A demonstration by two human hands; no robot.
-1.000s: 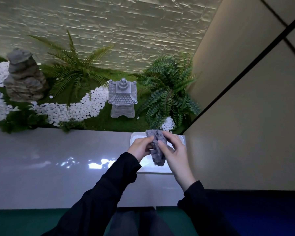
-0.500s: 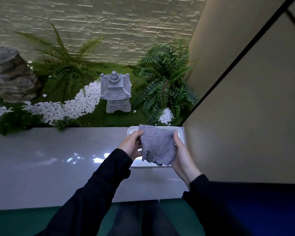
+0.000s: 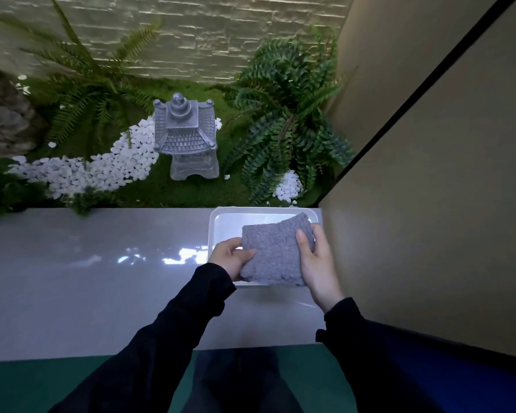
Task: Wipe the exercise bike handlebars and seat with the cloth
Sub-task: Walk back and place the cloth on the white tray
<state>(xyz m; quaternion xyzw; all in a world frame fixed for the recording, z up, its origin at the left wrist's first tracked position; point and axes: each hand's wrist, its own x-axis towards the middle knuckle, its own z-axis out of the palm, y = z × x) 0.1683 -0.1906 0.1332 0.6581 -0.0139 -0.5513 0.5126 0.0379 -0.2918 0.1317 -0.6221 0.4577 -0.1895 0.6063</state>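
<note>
The cloth [image 3: 276,251] is held up in both hands, just above a white tray [image 3: 221,222] at the right end of a glossy grey ledge [image 3: 102,278]. It is grey, with a nubbly, looped pile, and is seen opened out flat into a rough square. Its top edge runs wavy and rises to a peak at the far right corner. Its lower edge is bunched and lumpy and is seen against the tray's near rim. Whether the tray is touched by it cannot be told.

The left hand [image 3: 230,257] is closed on the cloth's left edge: the thumb is laid across the upper face and the fingers are tucked out of sight beneath. The right hand [image 3: 318,263] is clamped on the right edge, with the thumb pressed flat on the face, pointing away from the body, and the fingers wrapped behind. The cloth is stretched between the two grips, with the hands well apart at opposite edges. Both wrists are covered by black sleeves [image 3: 173,338], and the forearms are reached forward over the ledge.

Beyond the ledge, a small stone lantern [image 3: 185,138] is seen upright on green moss. White pebbles [image 3: 102,168] are strewn to its left, and a fern [image 3: 286,120] is spread to its right. A beige wall [image 3: 429,189] is met at the right.
</note>
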